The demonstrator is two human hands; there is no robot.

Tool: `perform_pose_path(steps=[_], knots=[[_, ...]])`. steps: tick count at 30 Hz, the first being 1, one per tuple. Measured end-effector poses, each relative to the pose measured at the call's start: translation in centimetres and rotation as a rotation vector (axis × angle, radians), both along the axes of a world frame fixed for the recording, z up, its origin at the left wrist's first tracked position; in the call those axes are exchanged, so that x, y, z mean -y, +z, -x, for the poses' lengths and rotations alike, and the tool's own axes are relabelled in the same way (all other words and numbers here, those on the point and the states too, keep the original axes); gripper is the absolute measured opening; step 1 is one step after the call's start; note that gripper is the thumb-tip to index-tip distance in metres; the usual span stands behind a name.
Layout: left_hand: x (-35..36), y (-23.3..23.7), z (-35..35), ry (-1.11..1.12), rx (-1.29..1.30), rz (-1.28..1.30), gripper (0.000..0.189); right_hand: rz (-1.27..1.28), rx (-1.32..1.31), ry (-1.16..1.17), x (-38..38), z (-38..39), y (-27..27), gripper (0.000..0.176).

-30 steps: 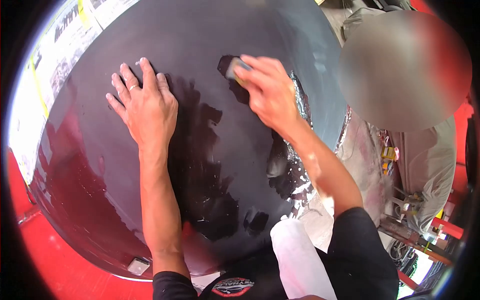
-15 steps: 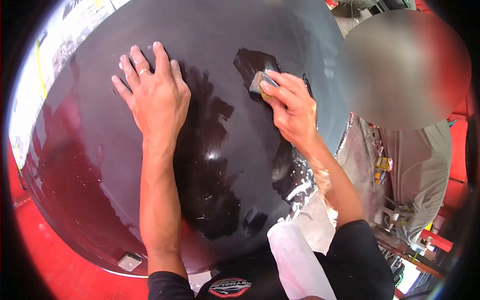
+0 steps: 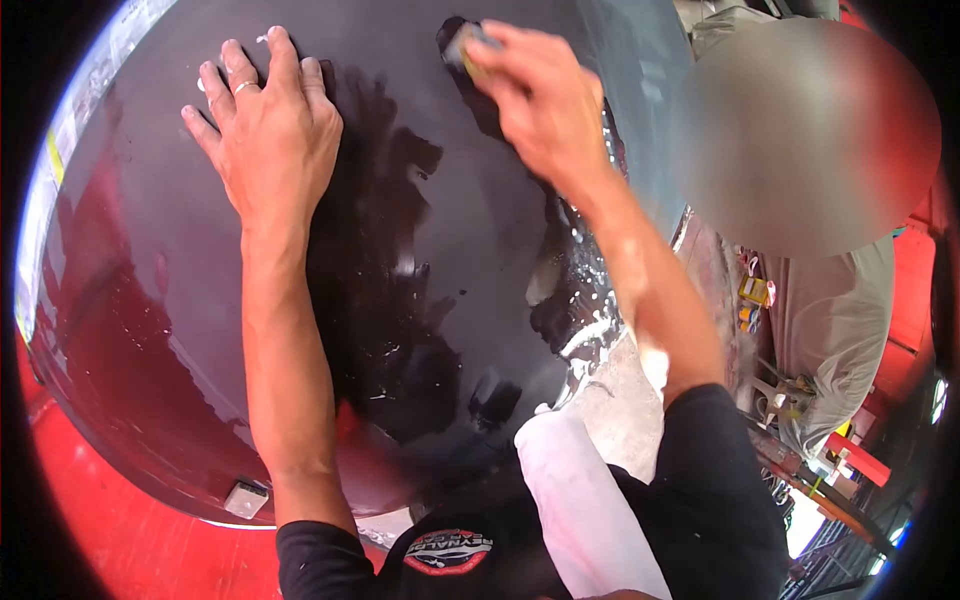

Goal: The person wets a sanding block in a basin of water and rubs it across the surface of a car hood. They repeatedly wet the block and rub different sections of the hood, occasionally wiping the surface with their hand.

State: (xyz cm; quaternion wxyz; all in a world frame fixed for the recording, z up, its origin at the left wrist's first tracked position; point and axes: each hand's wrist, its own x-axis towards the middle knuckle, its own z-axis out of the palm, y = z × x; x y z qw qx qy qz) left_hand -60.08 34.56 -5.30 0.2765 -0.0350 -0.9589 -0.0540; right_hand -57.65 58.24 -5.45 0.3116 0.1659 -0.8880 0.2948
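A large dark curved panel (image 3: 400, 230) with glossy wet patches fills most of the view. My left hand (image 3: 278, 140) lies on its upper left part, fingers spread, with a ring on one finger and nothing held. My right hand (image 3: 545, 100), a little blurred, grips a small grey sanding block (image 3: 468, 48) against the panel near the top, over a wet patch. White foam and drops (image 3: 590, 335) run along the panel's right edge, below my right wrist.
A small grey block (image 3: 246, 499) rests on the panel's lower left edge. A white rolled cloth (image 3: 585, 500) lies over my dark shirt. Red floor shows at the lower left. A draped grey cover (image 3: 835, 320) and assorted items stand at the right.
My right hand has moved up and left along the panel with the sanding block. In the view, my left hand and the panel's features also sit higher and further left.
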Motion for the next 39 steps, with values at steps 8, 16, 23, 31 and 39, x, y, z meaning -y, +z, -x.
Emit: perform_pose_path(steps=[8, 16, 23, 31, 39], knots=[[0.3, -0.5, 0.2, -0.009, 0.004, 0.026, 0.049, 0.033, 0.017, 0.019, 0.9, 1.4, 0.7, 0.026], [0.3, -0.2, 0.2, 0.000, 0.034, 0.009, 0.049, -0.043, 0.138, -0.020, 0.2, 1.8, 0.8, 0.027], [-0.2, 0.2, 0.2, 0.004, 0.031, -0.005, 0.048, -0.017, 0.082, 0.100, 0.2, -9.2, -0.8, 0.032], [-0.2, 0.0, -0.2, 0.004, 0.028, -0.023, 0.048, -0.005, 0.067, 0.088, 0.3, -11.0, -1.8, 0.036], [-0.4, 0.6, -0.3, 0.000, 0.040, -0.029, 0.047, 0.068, -0.042, -0.043, 0.8, -5.2, -1.7, 0.030]])
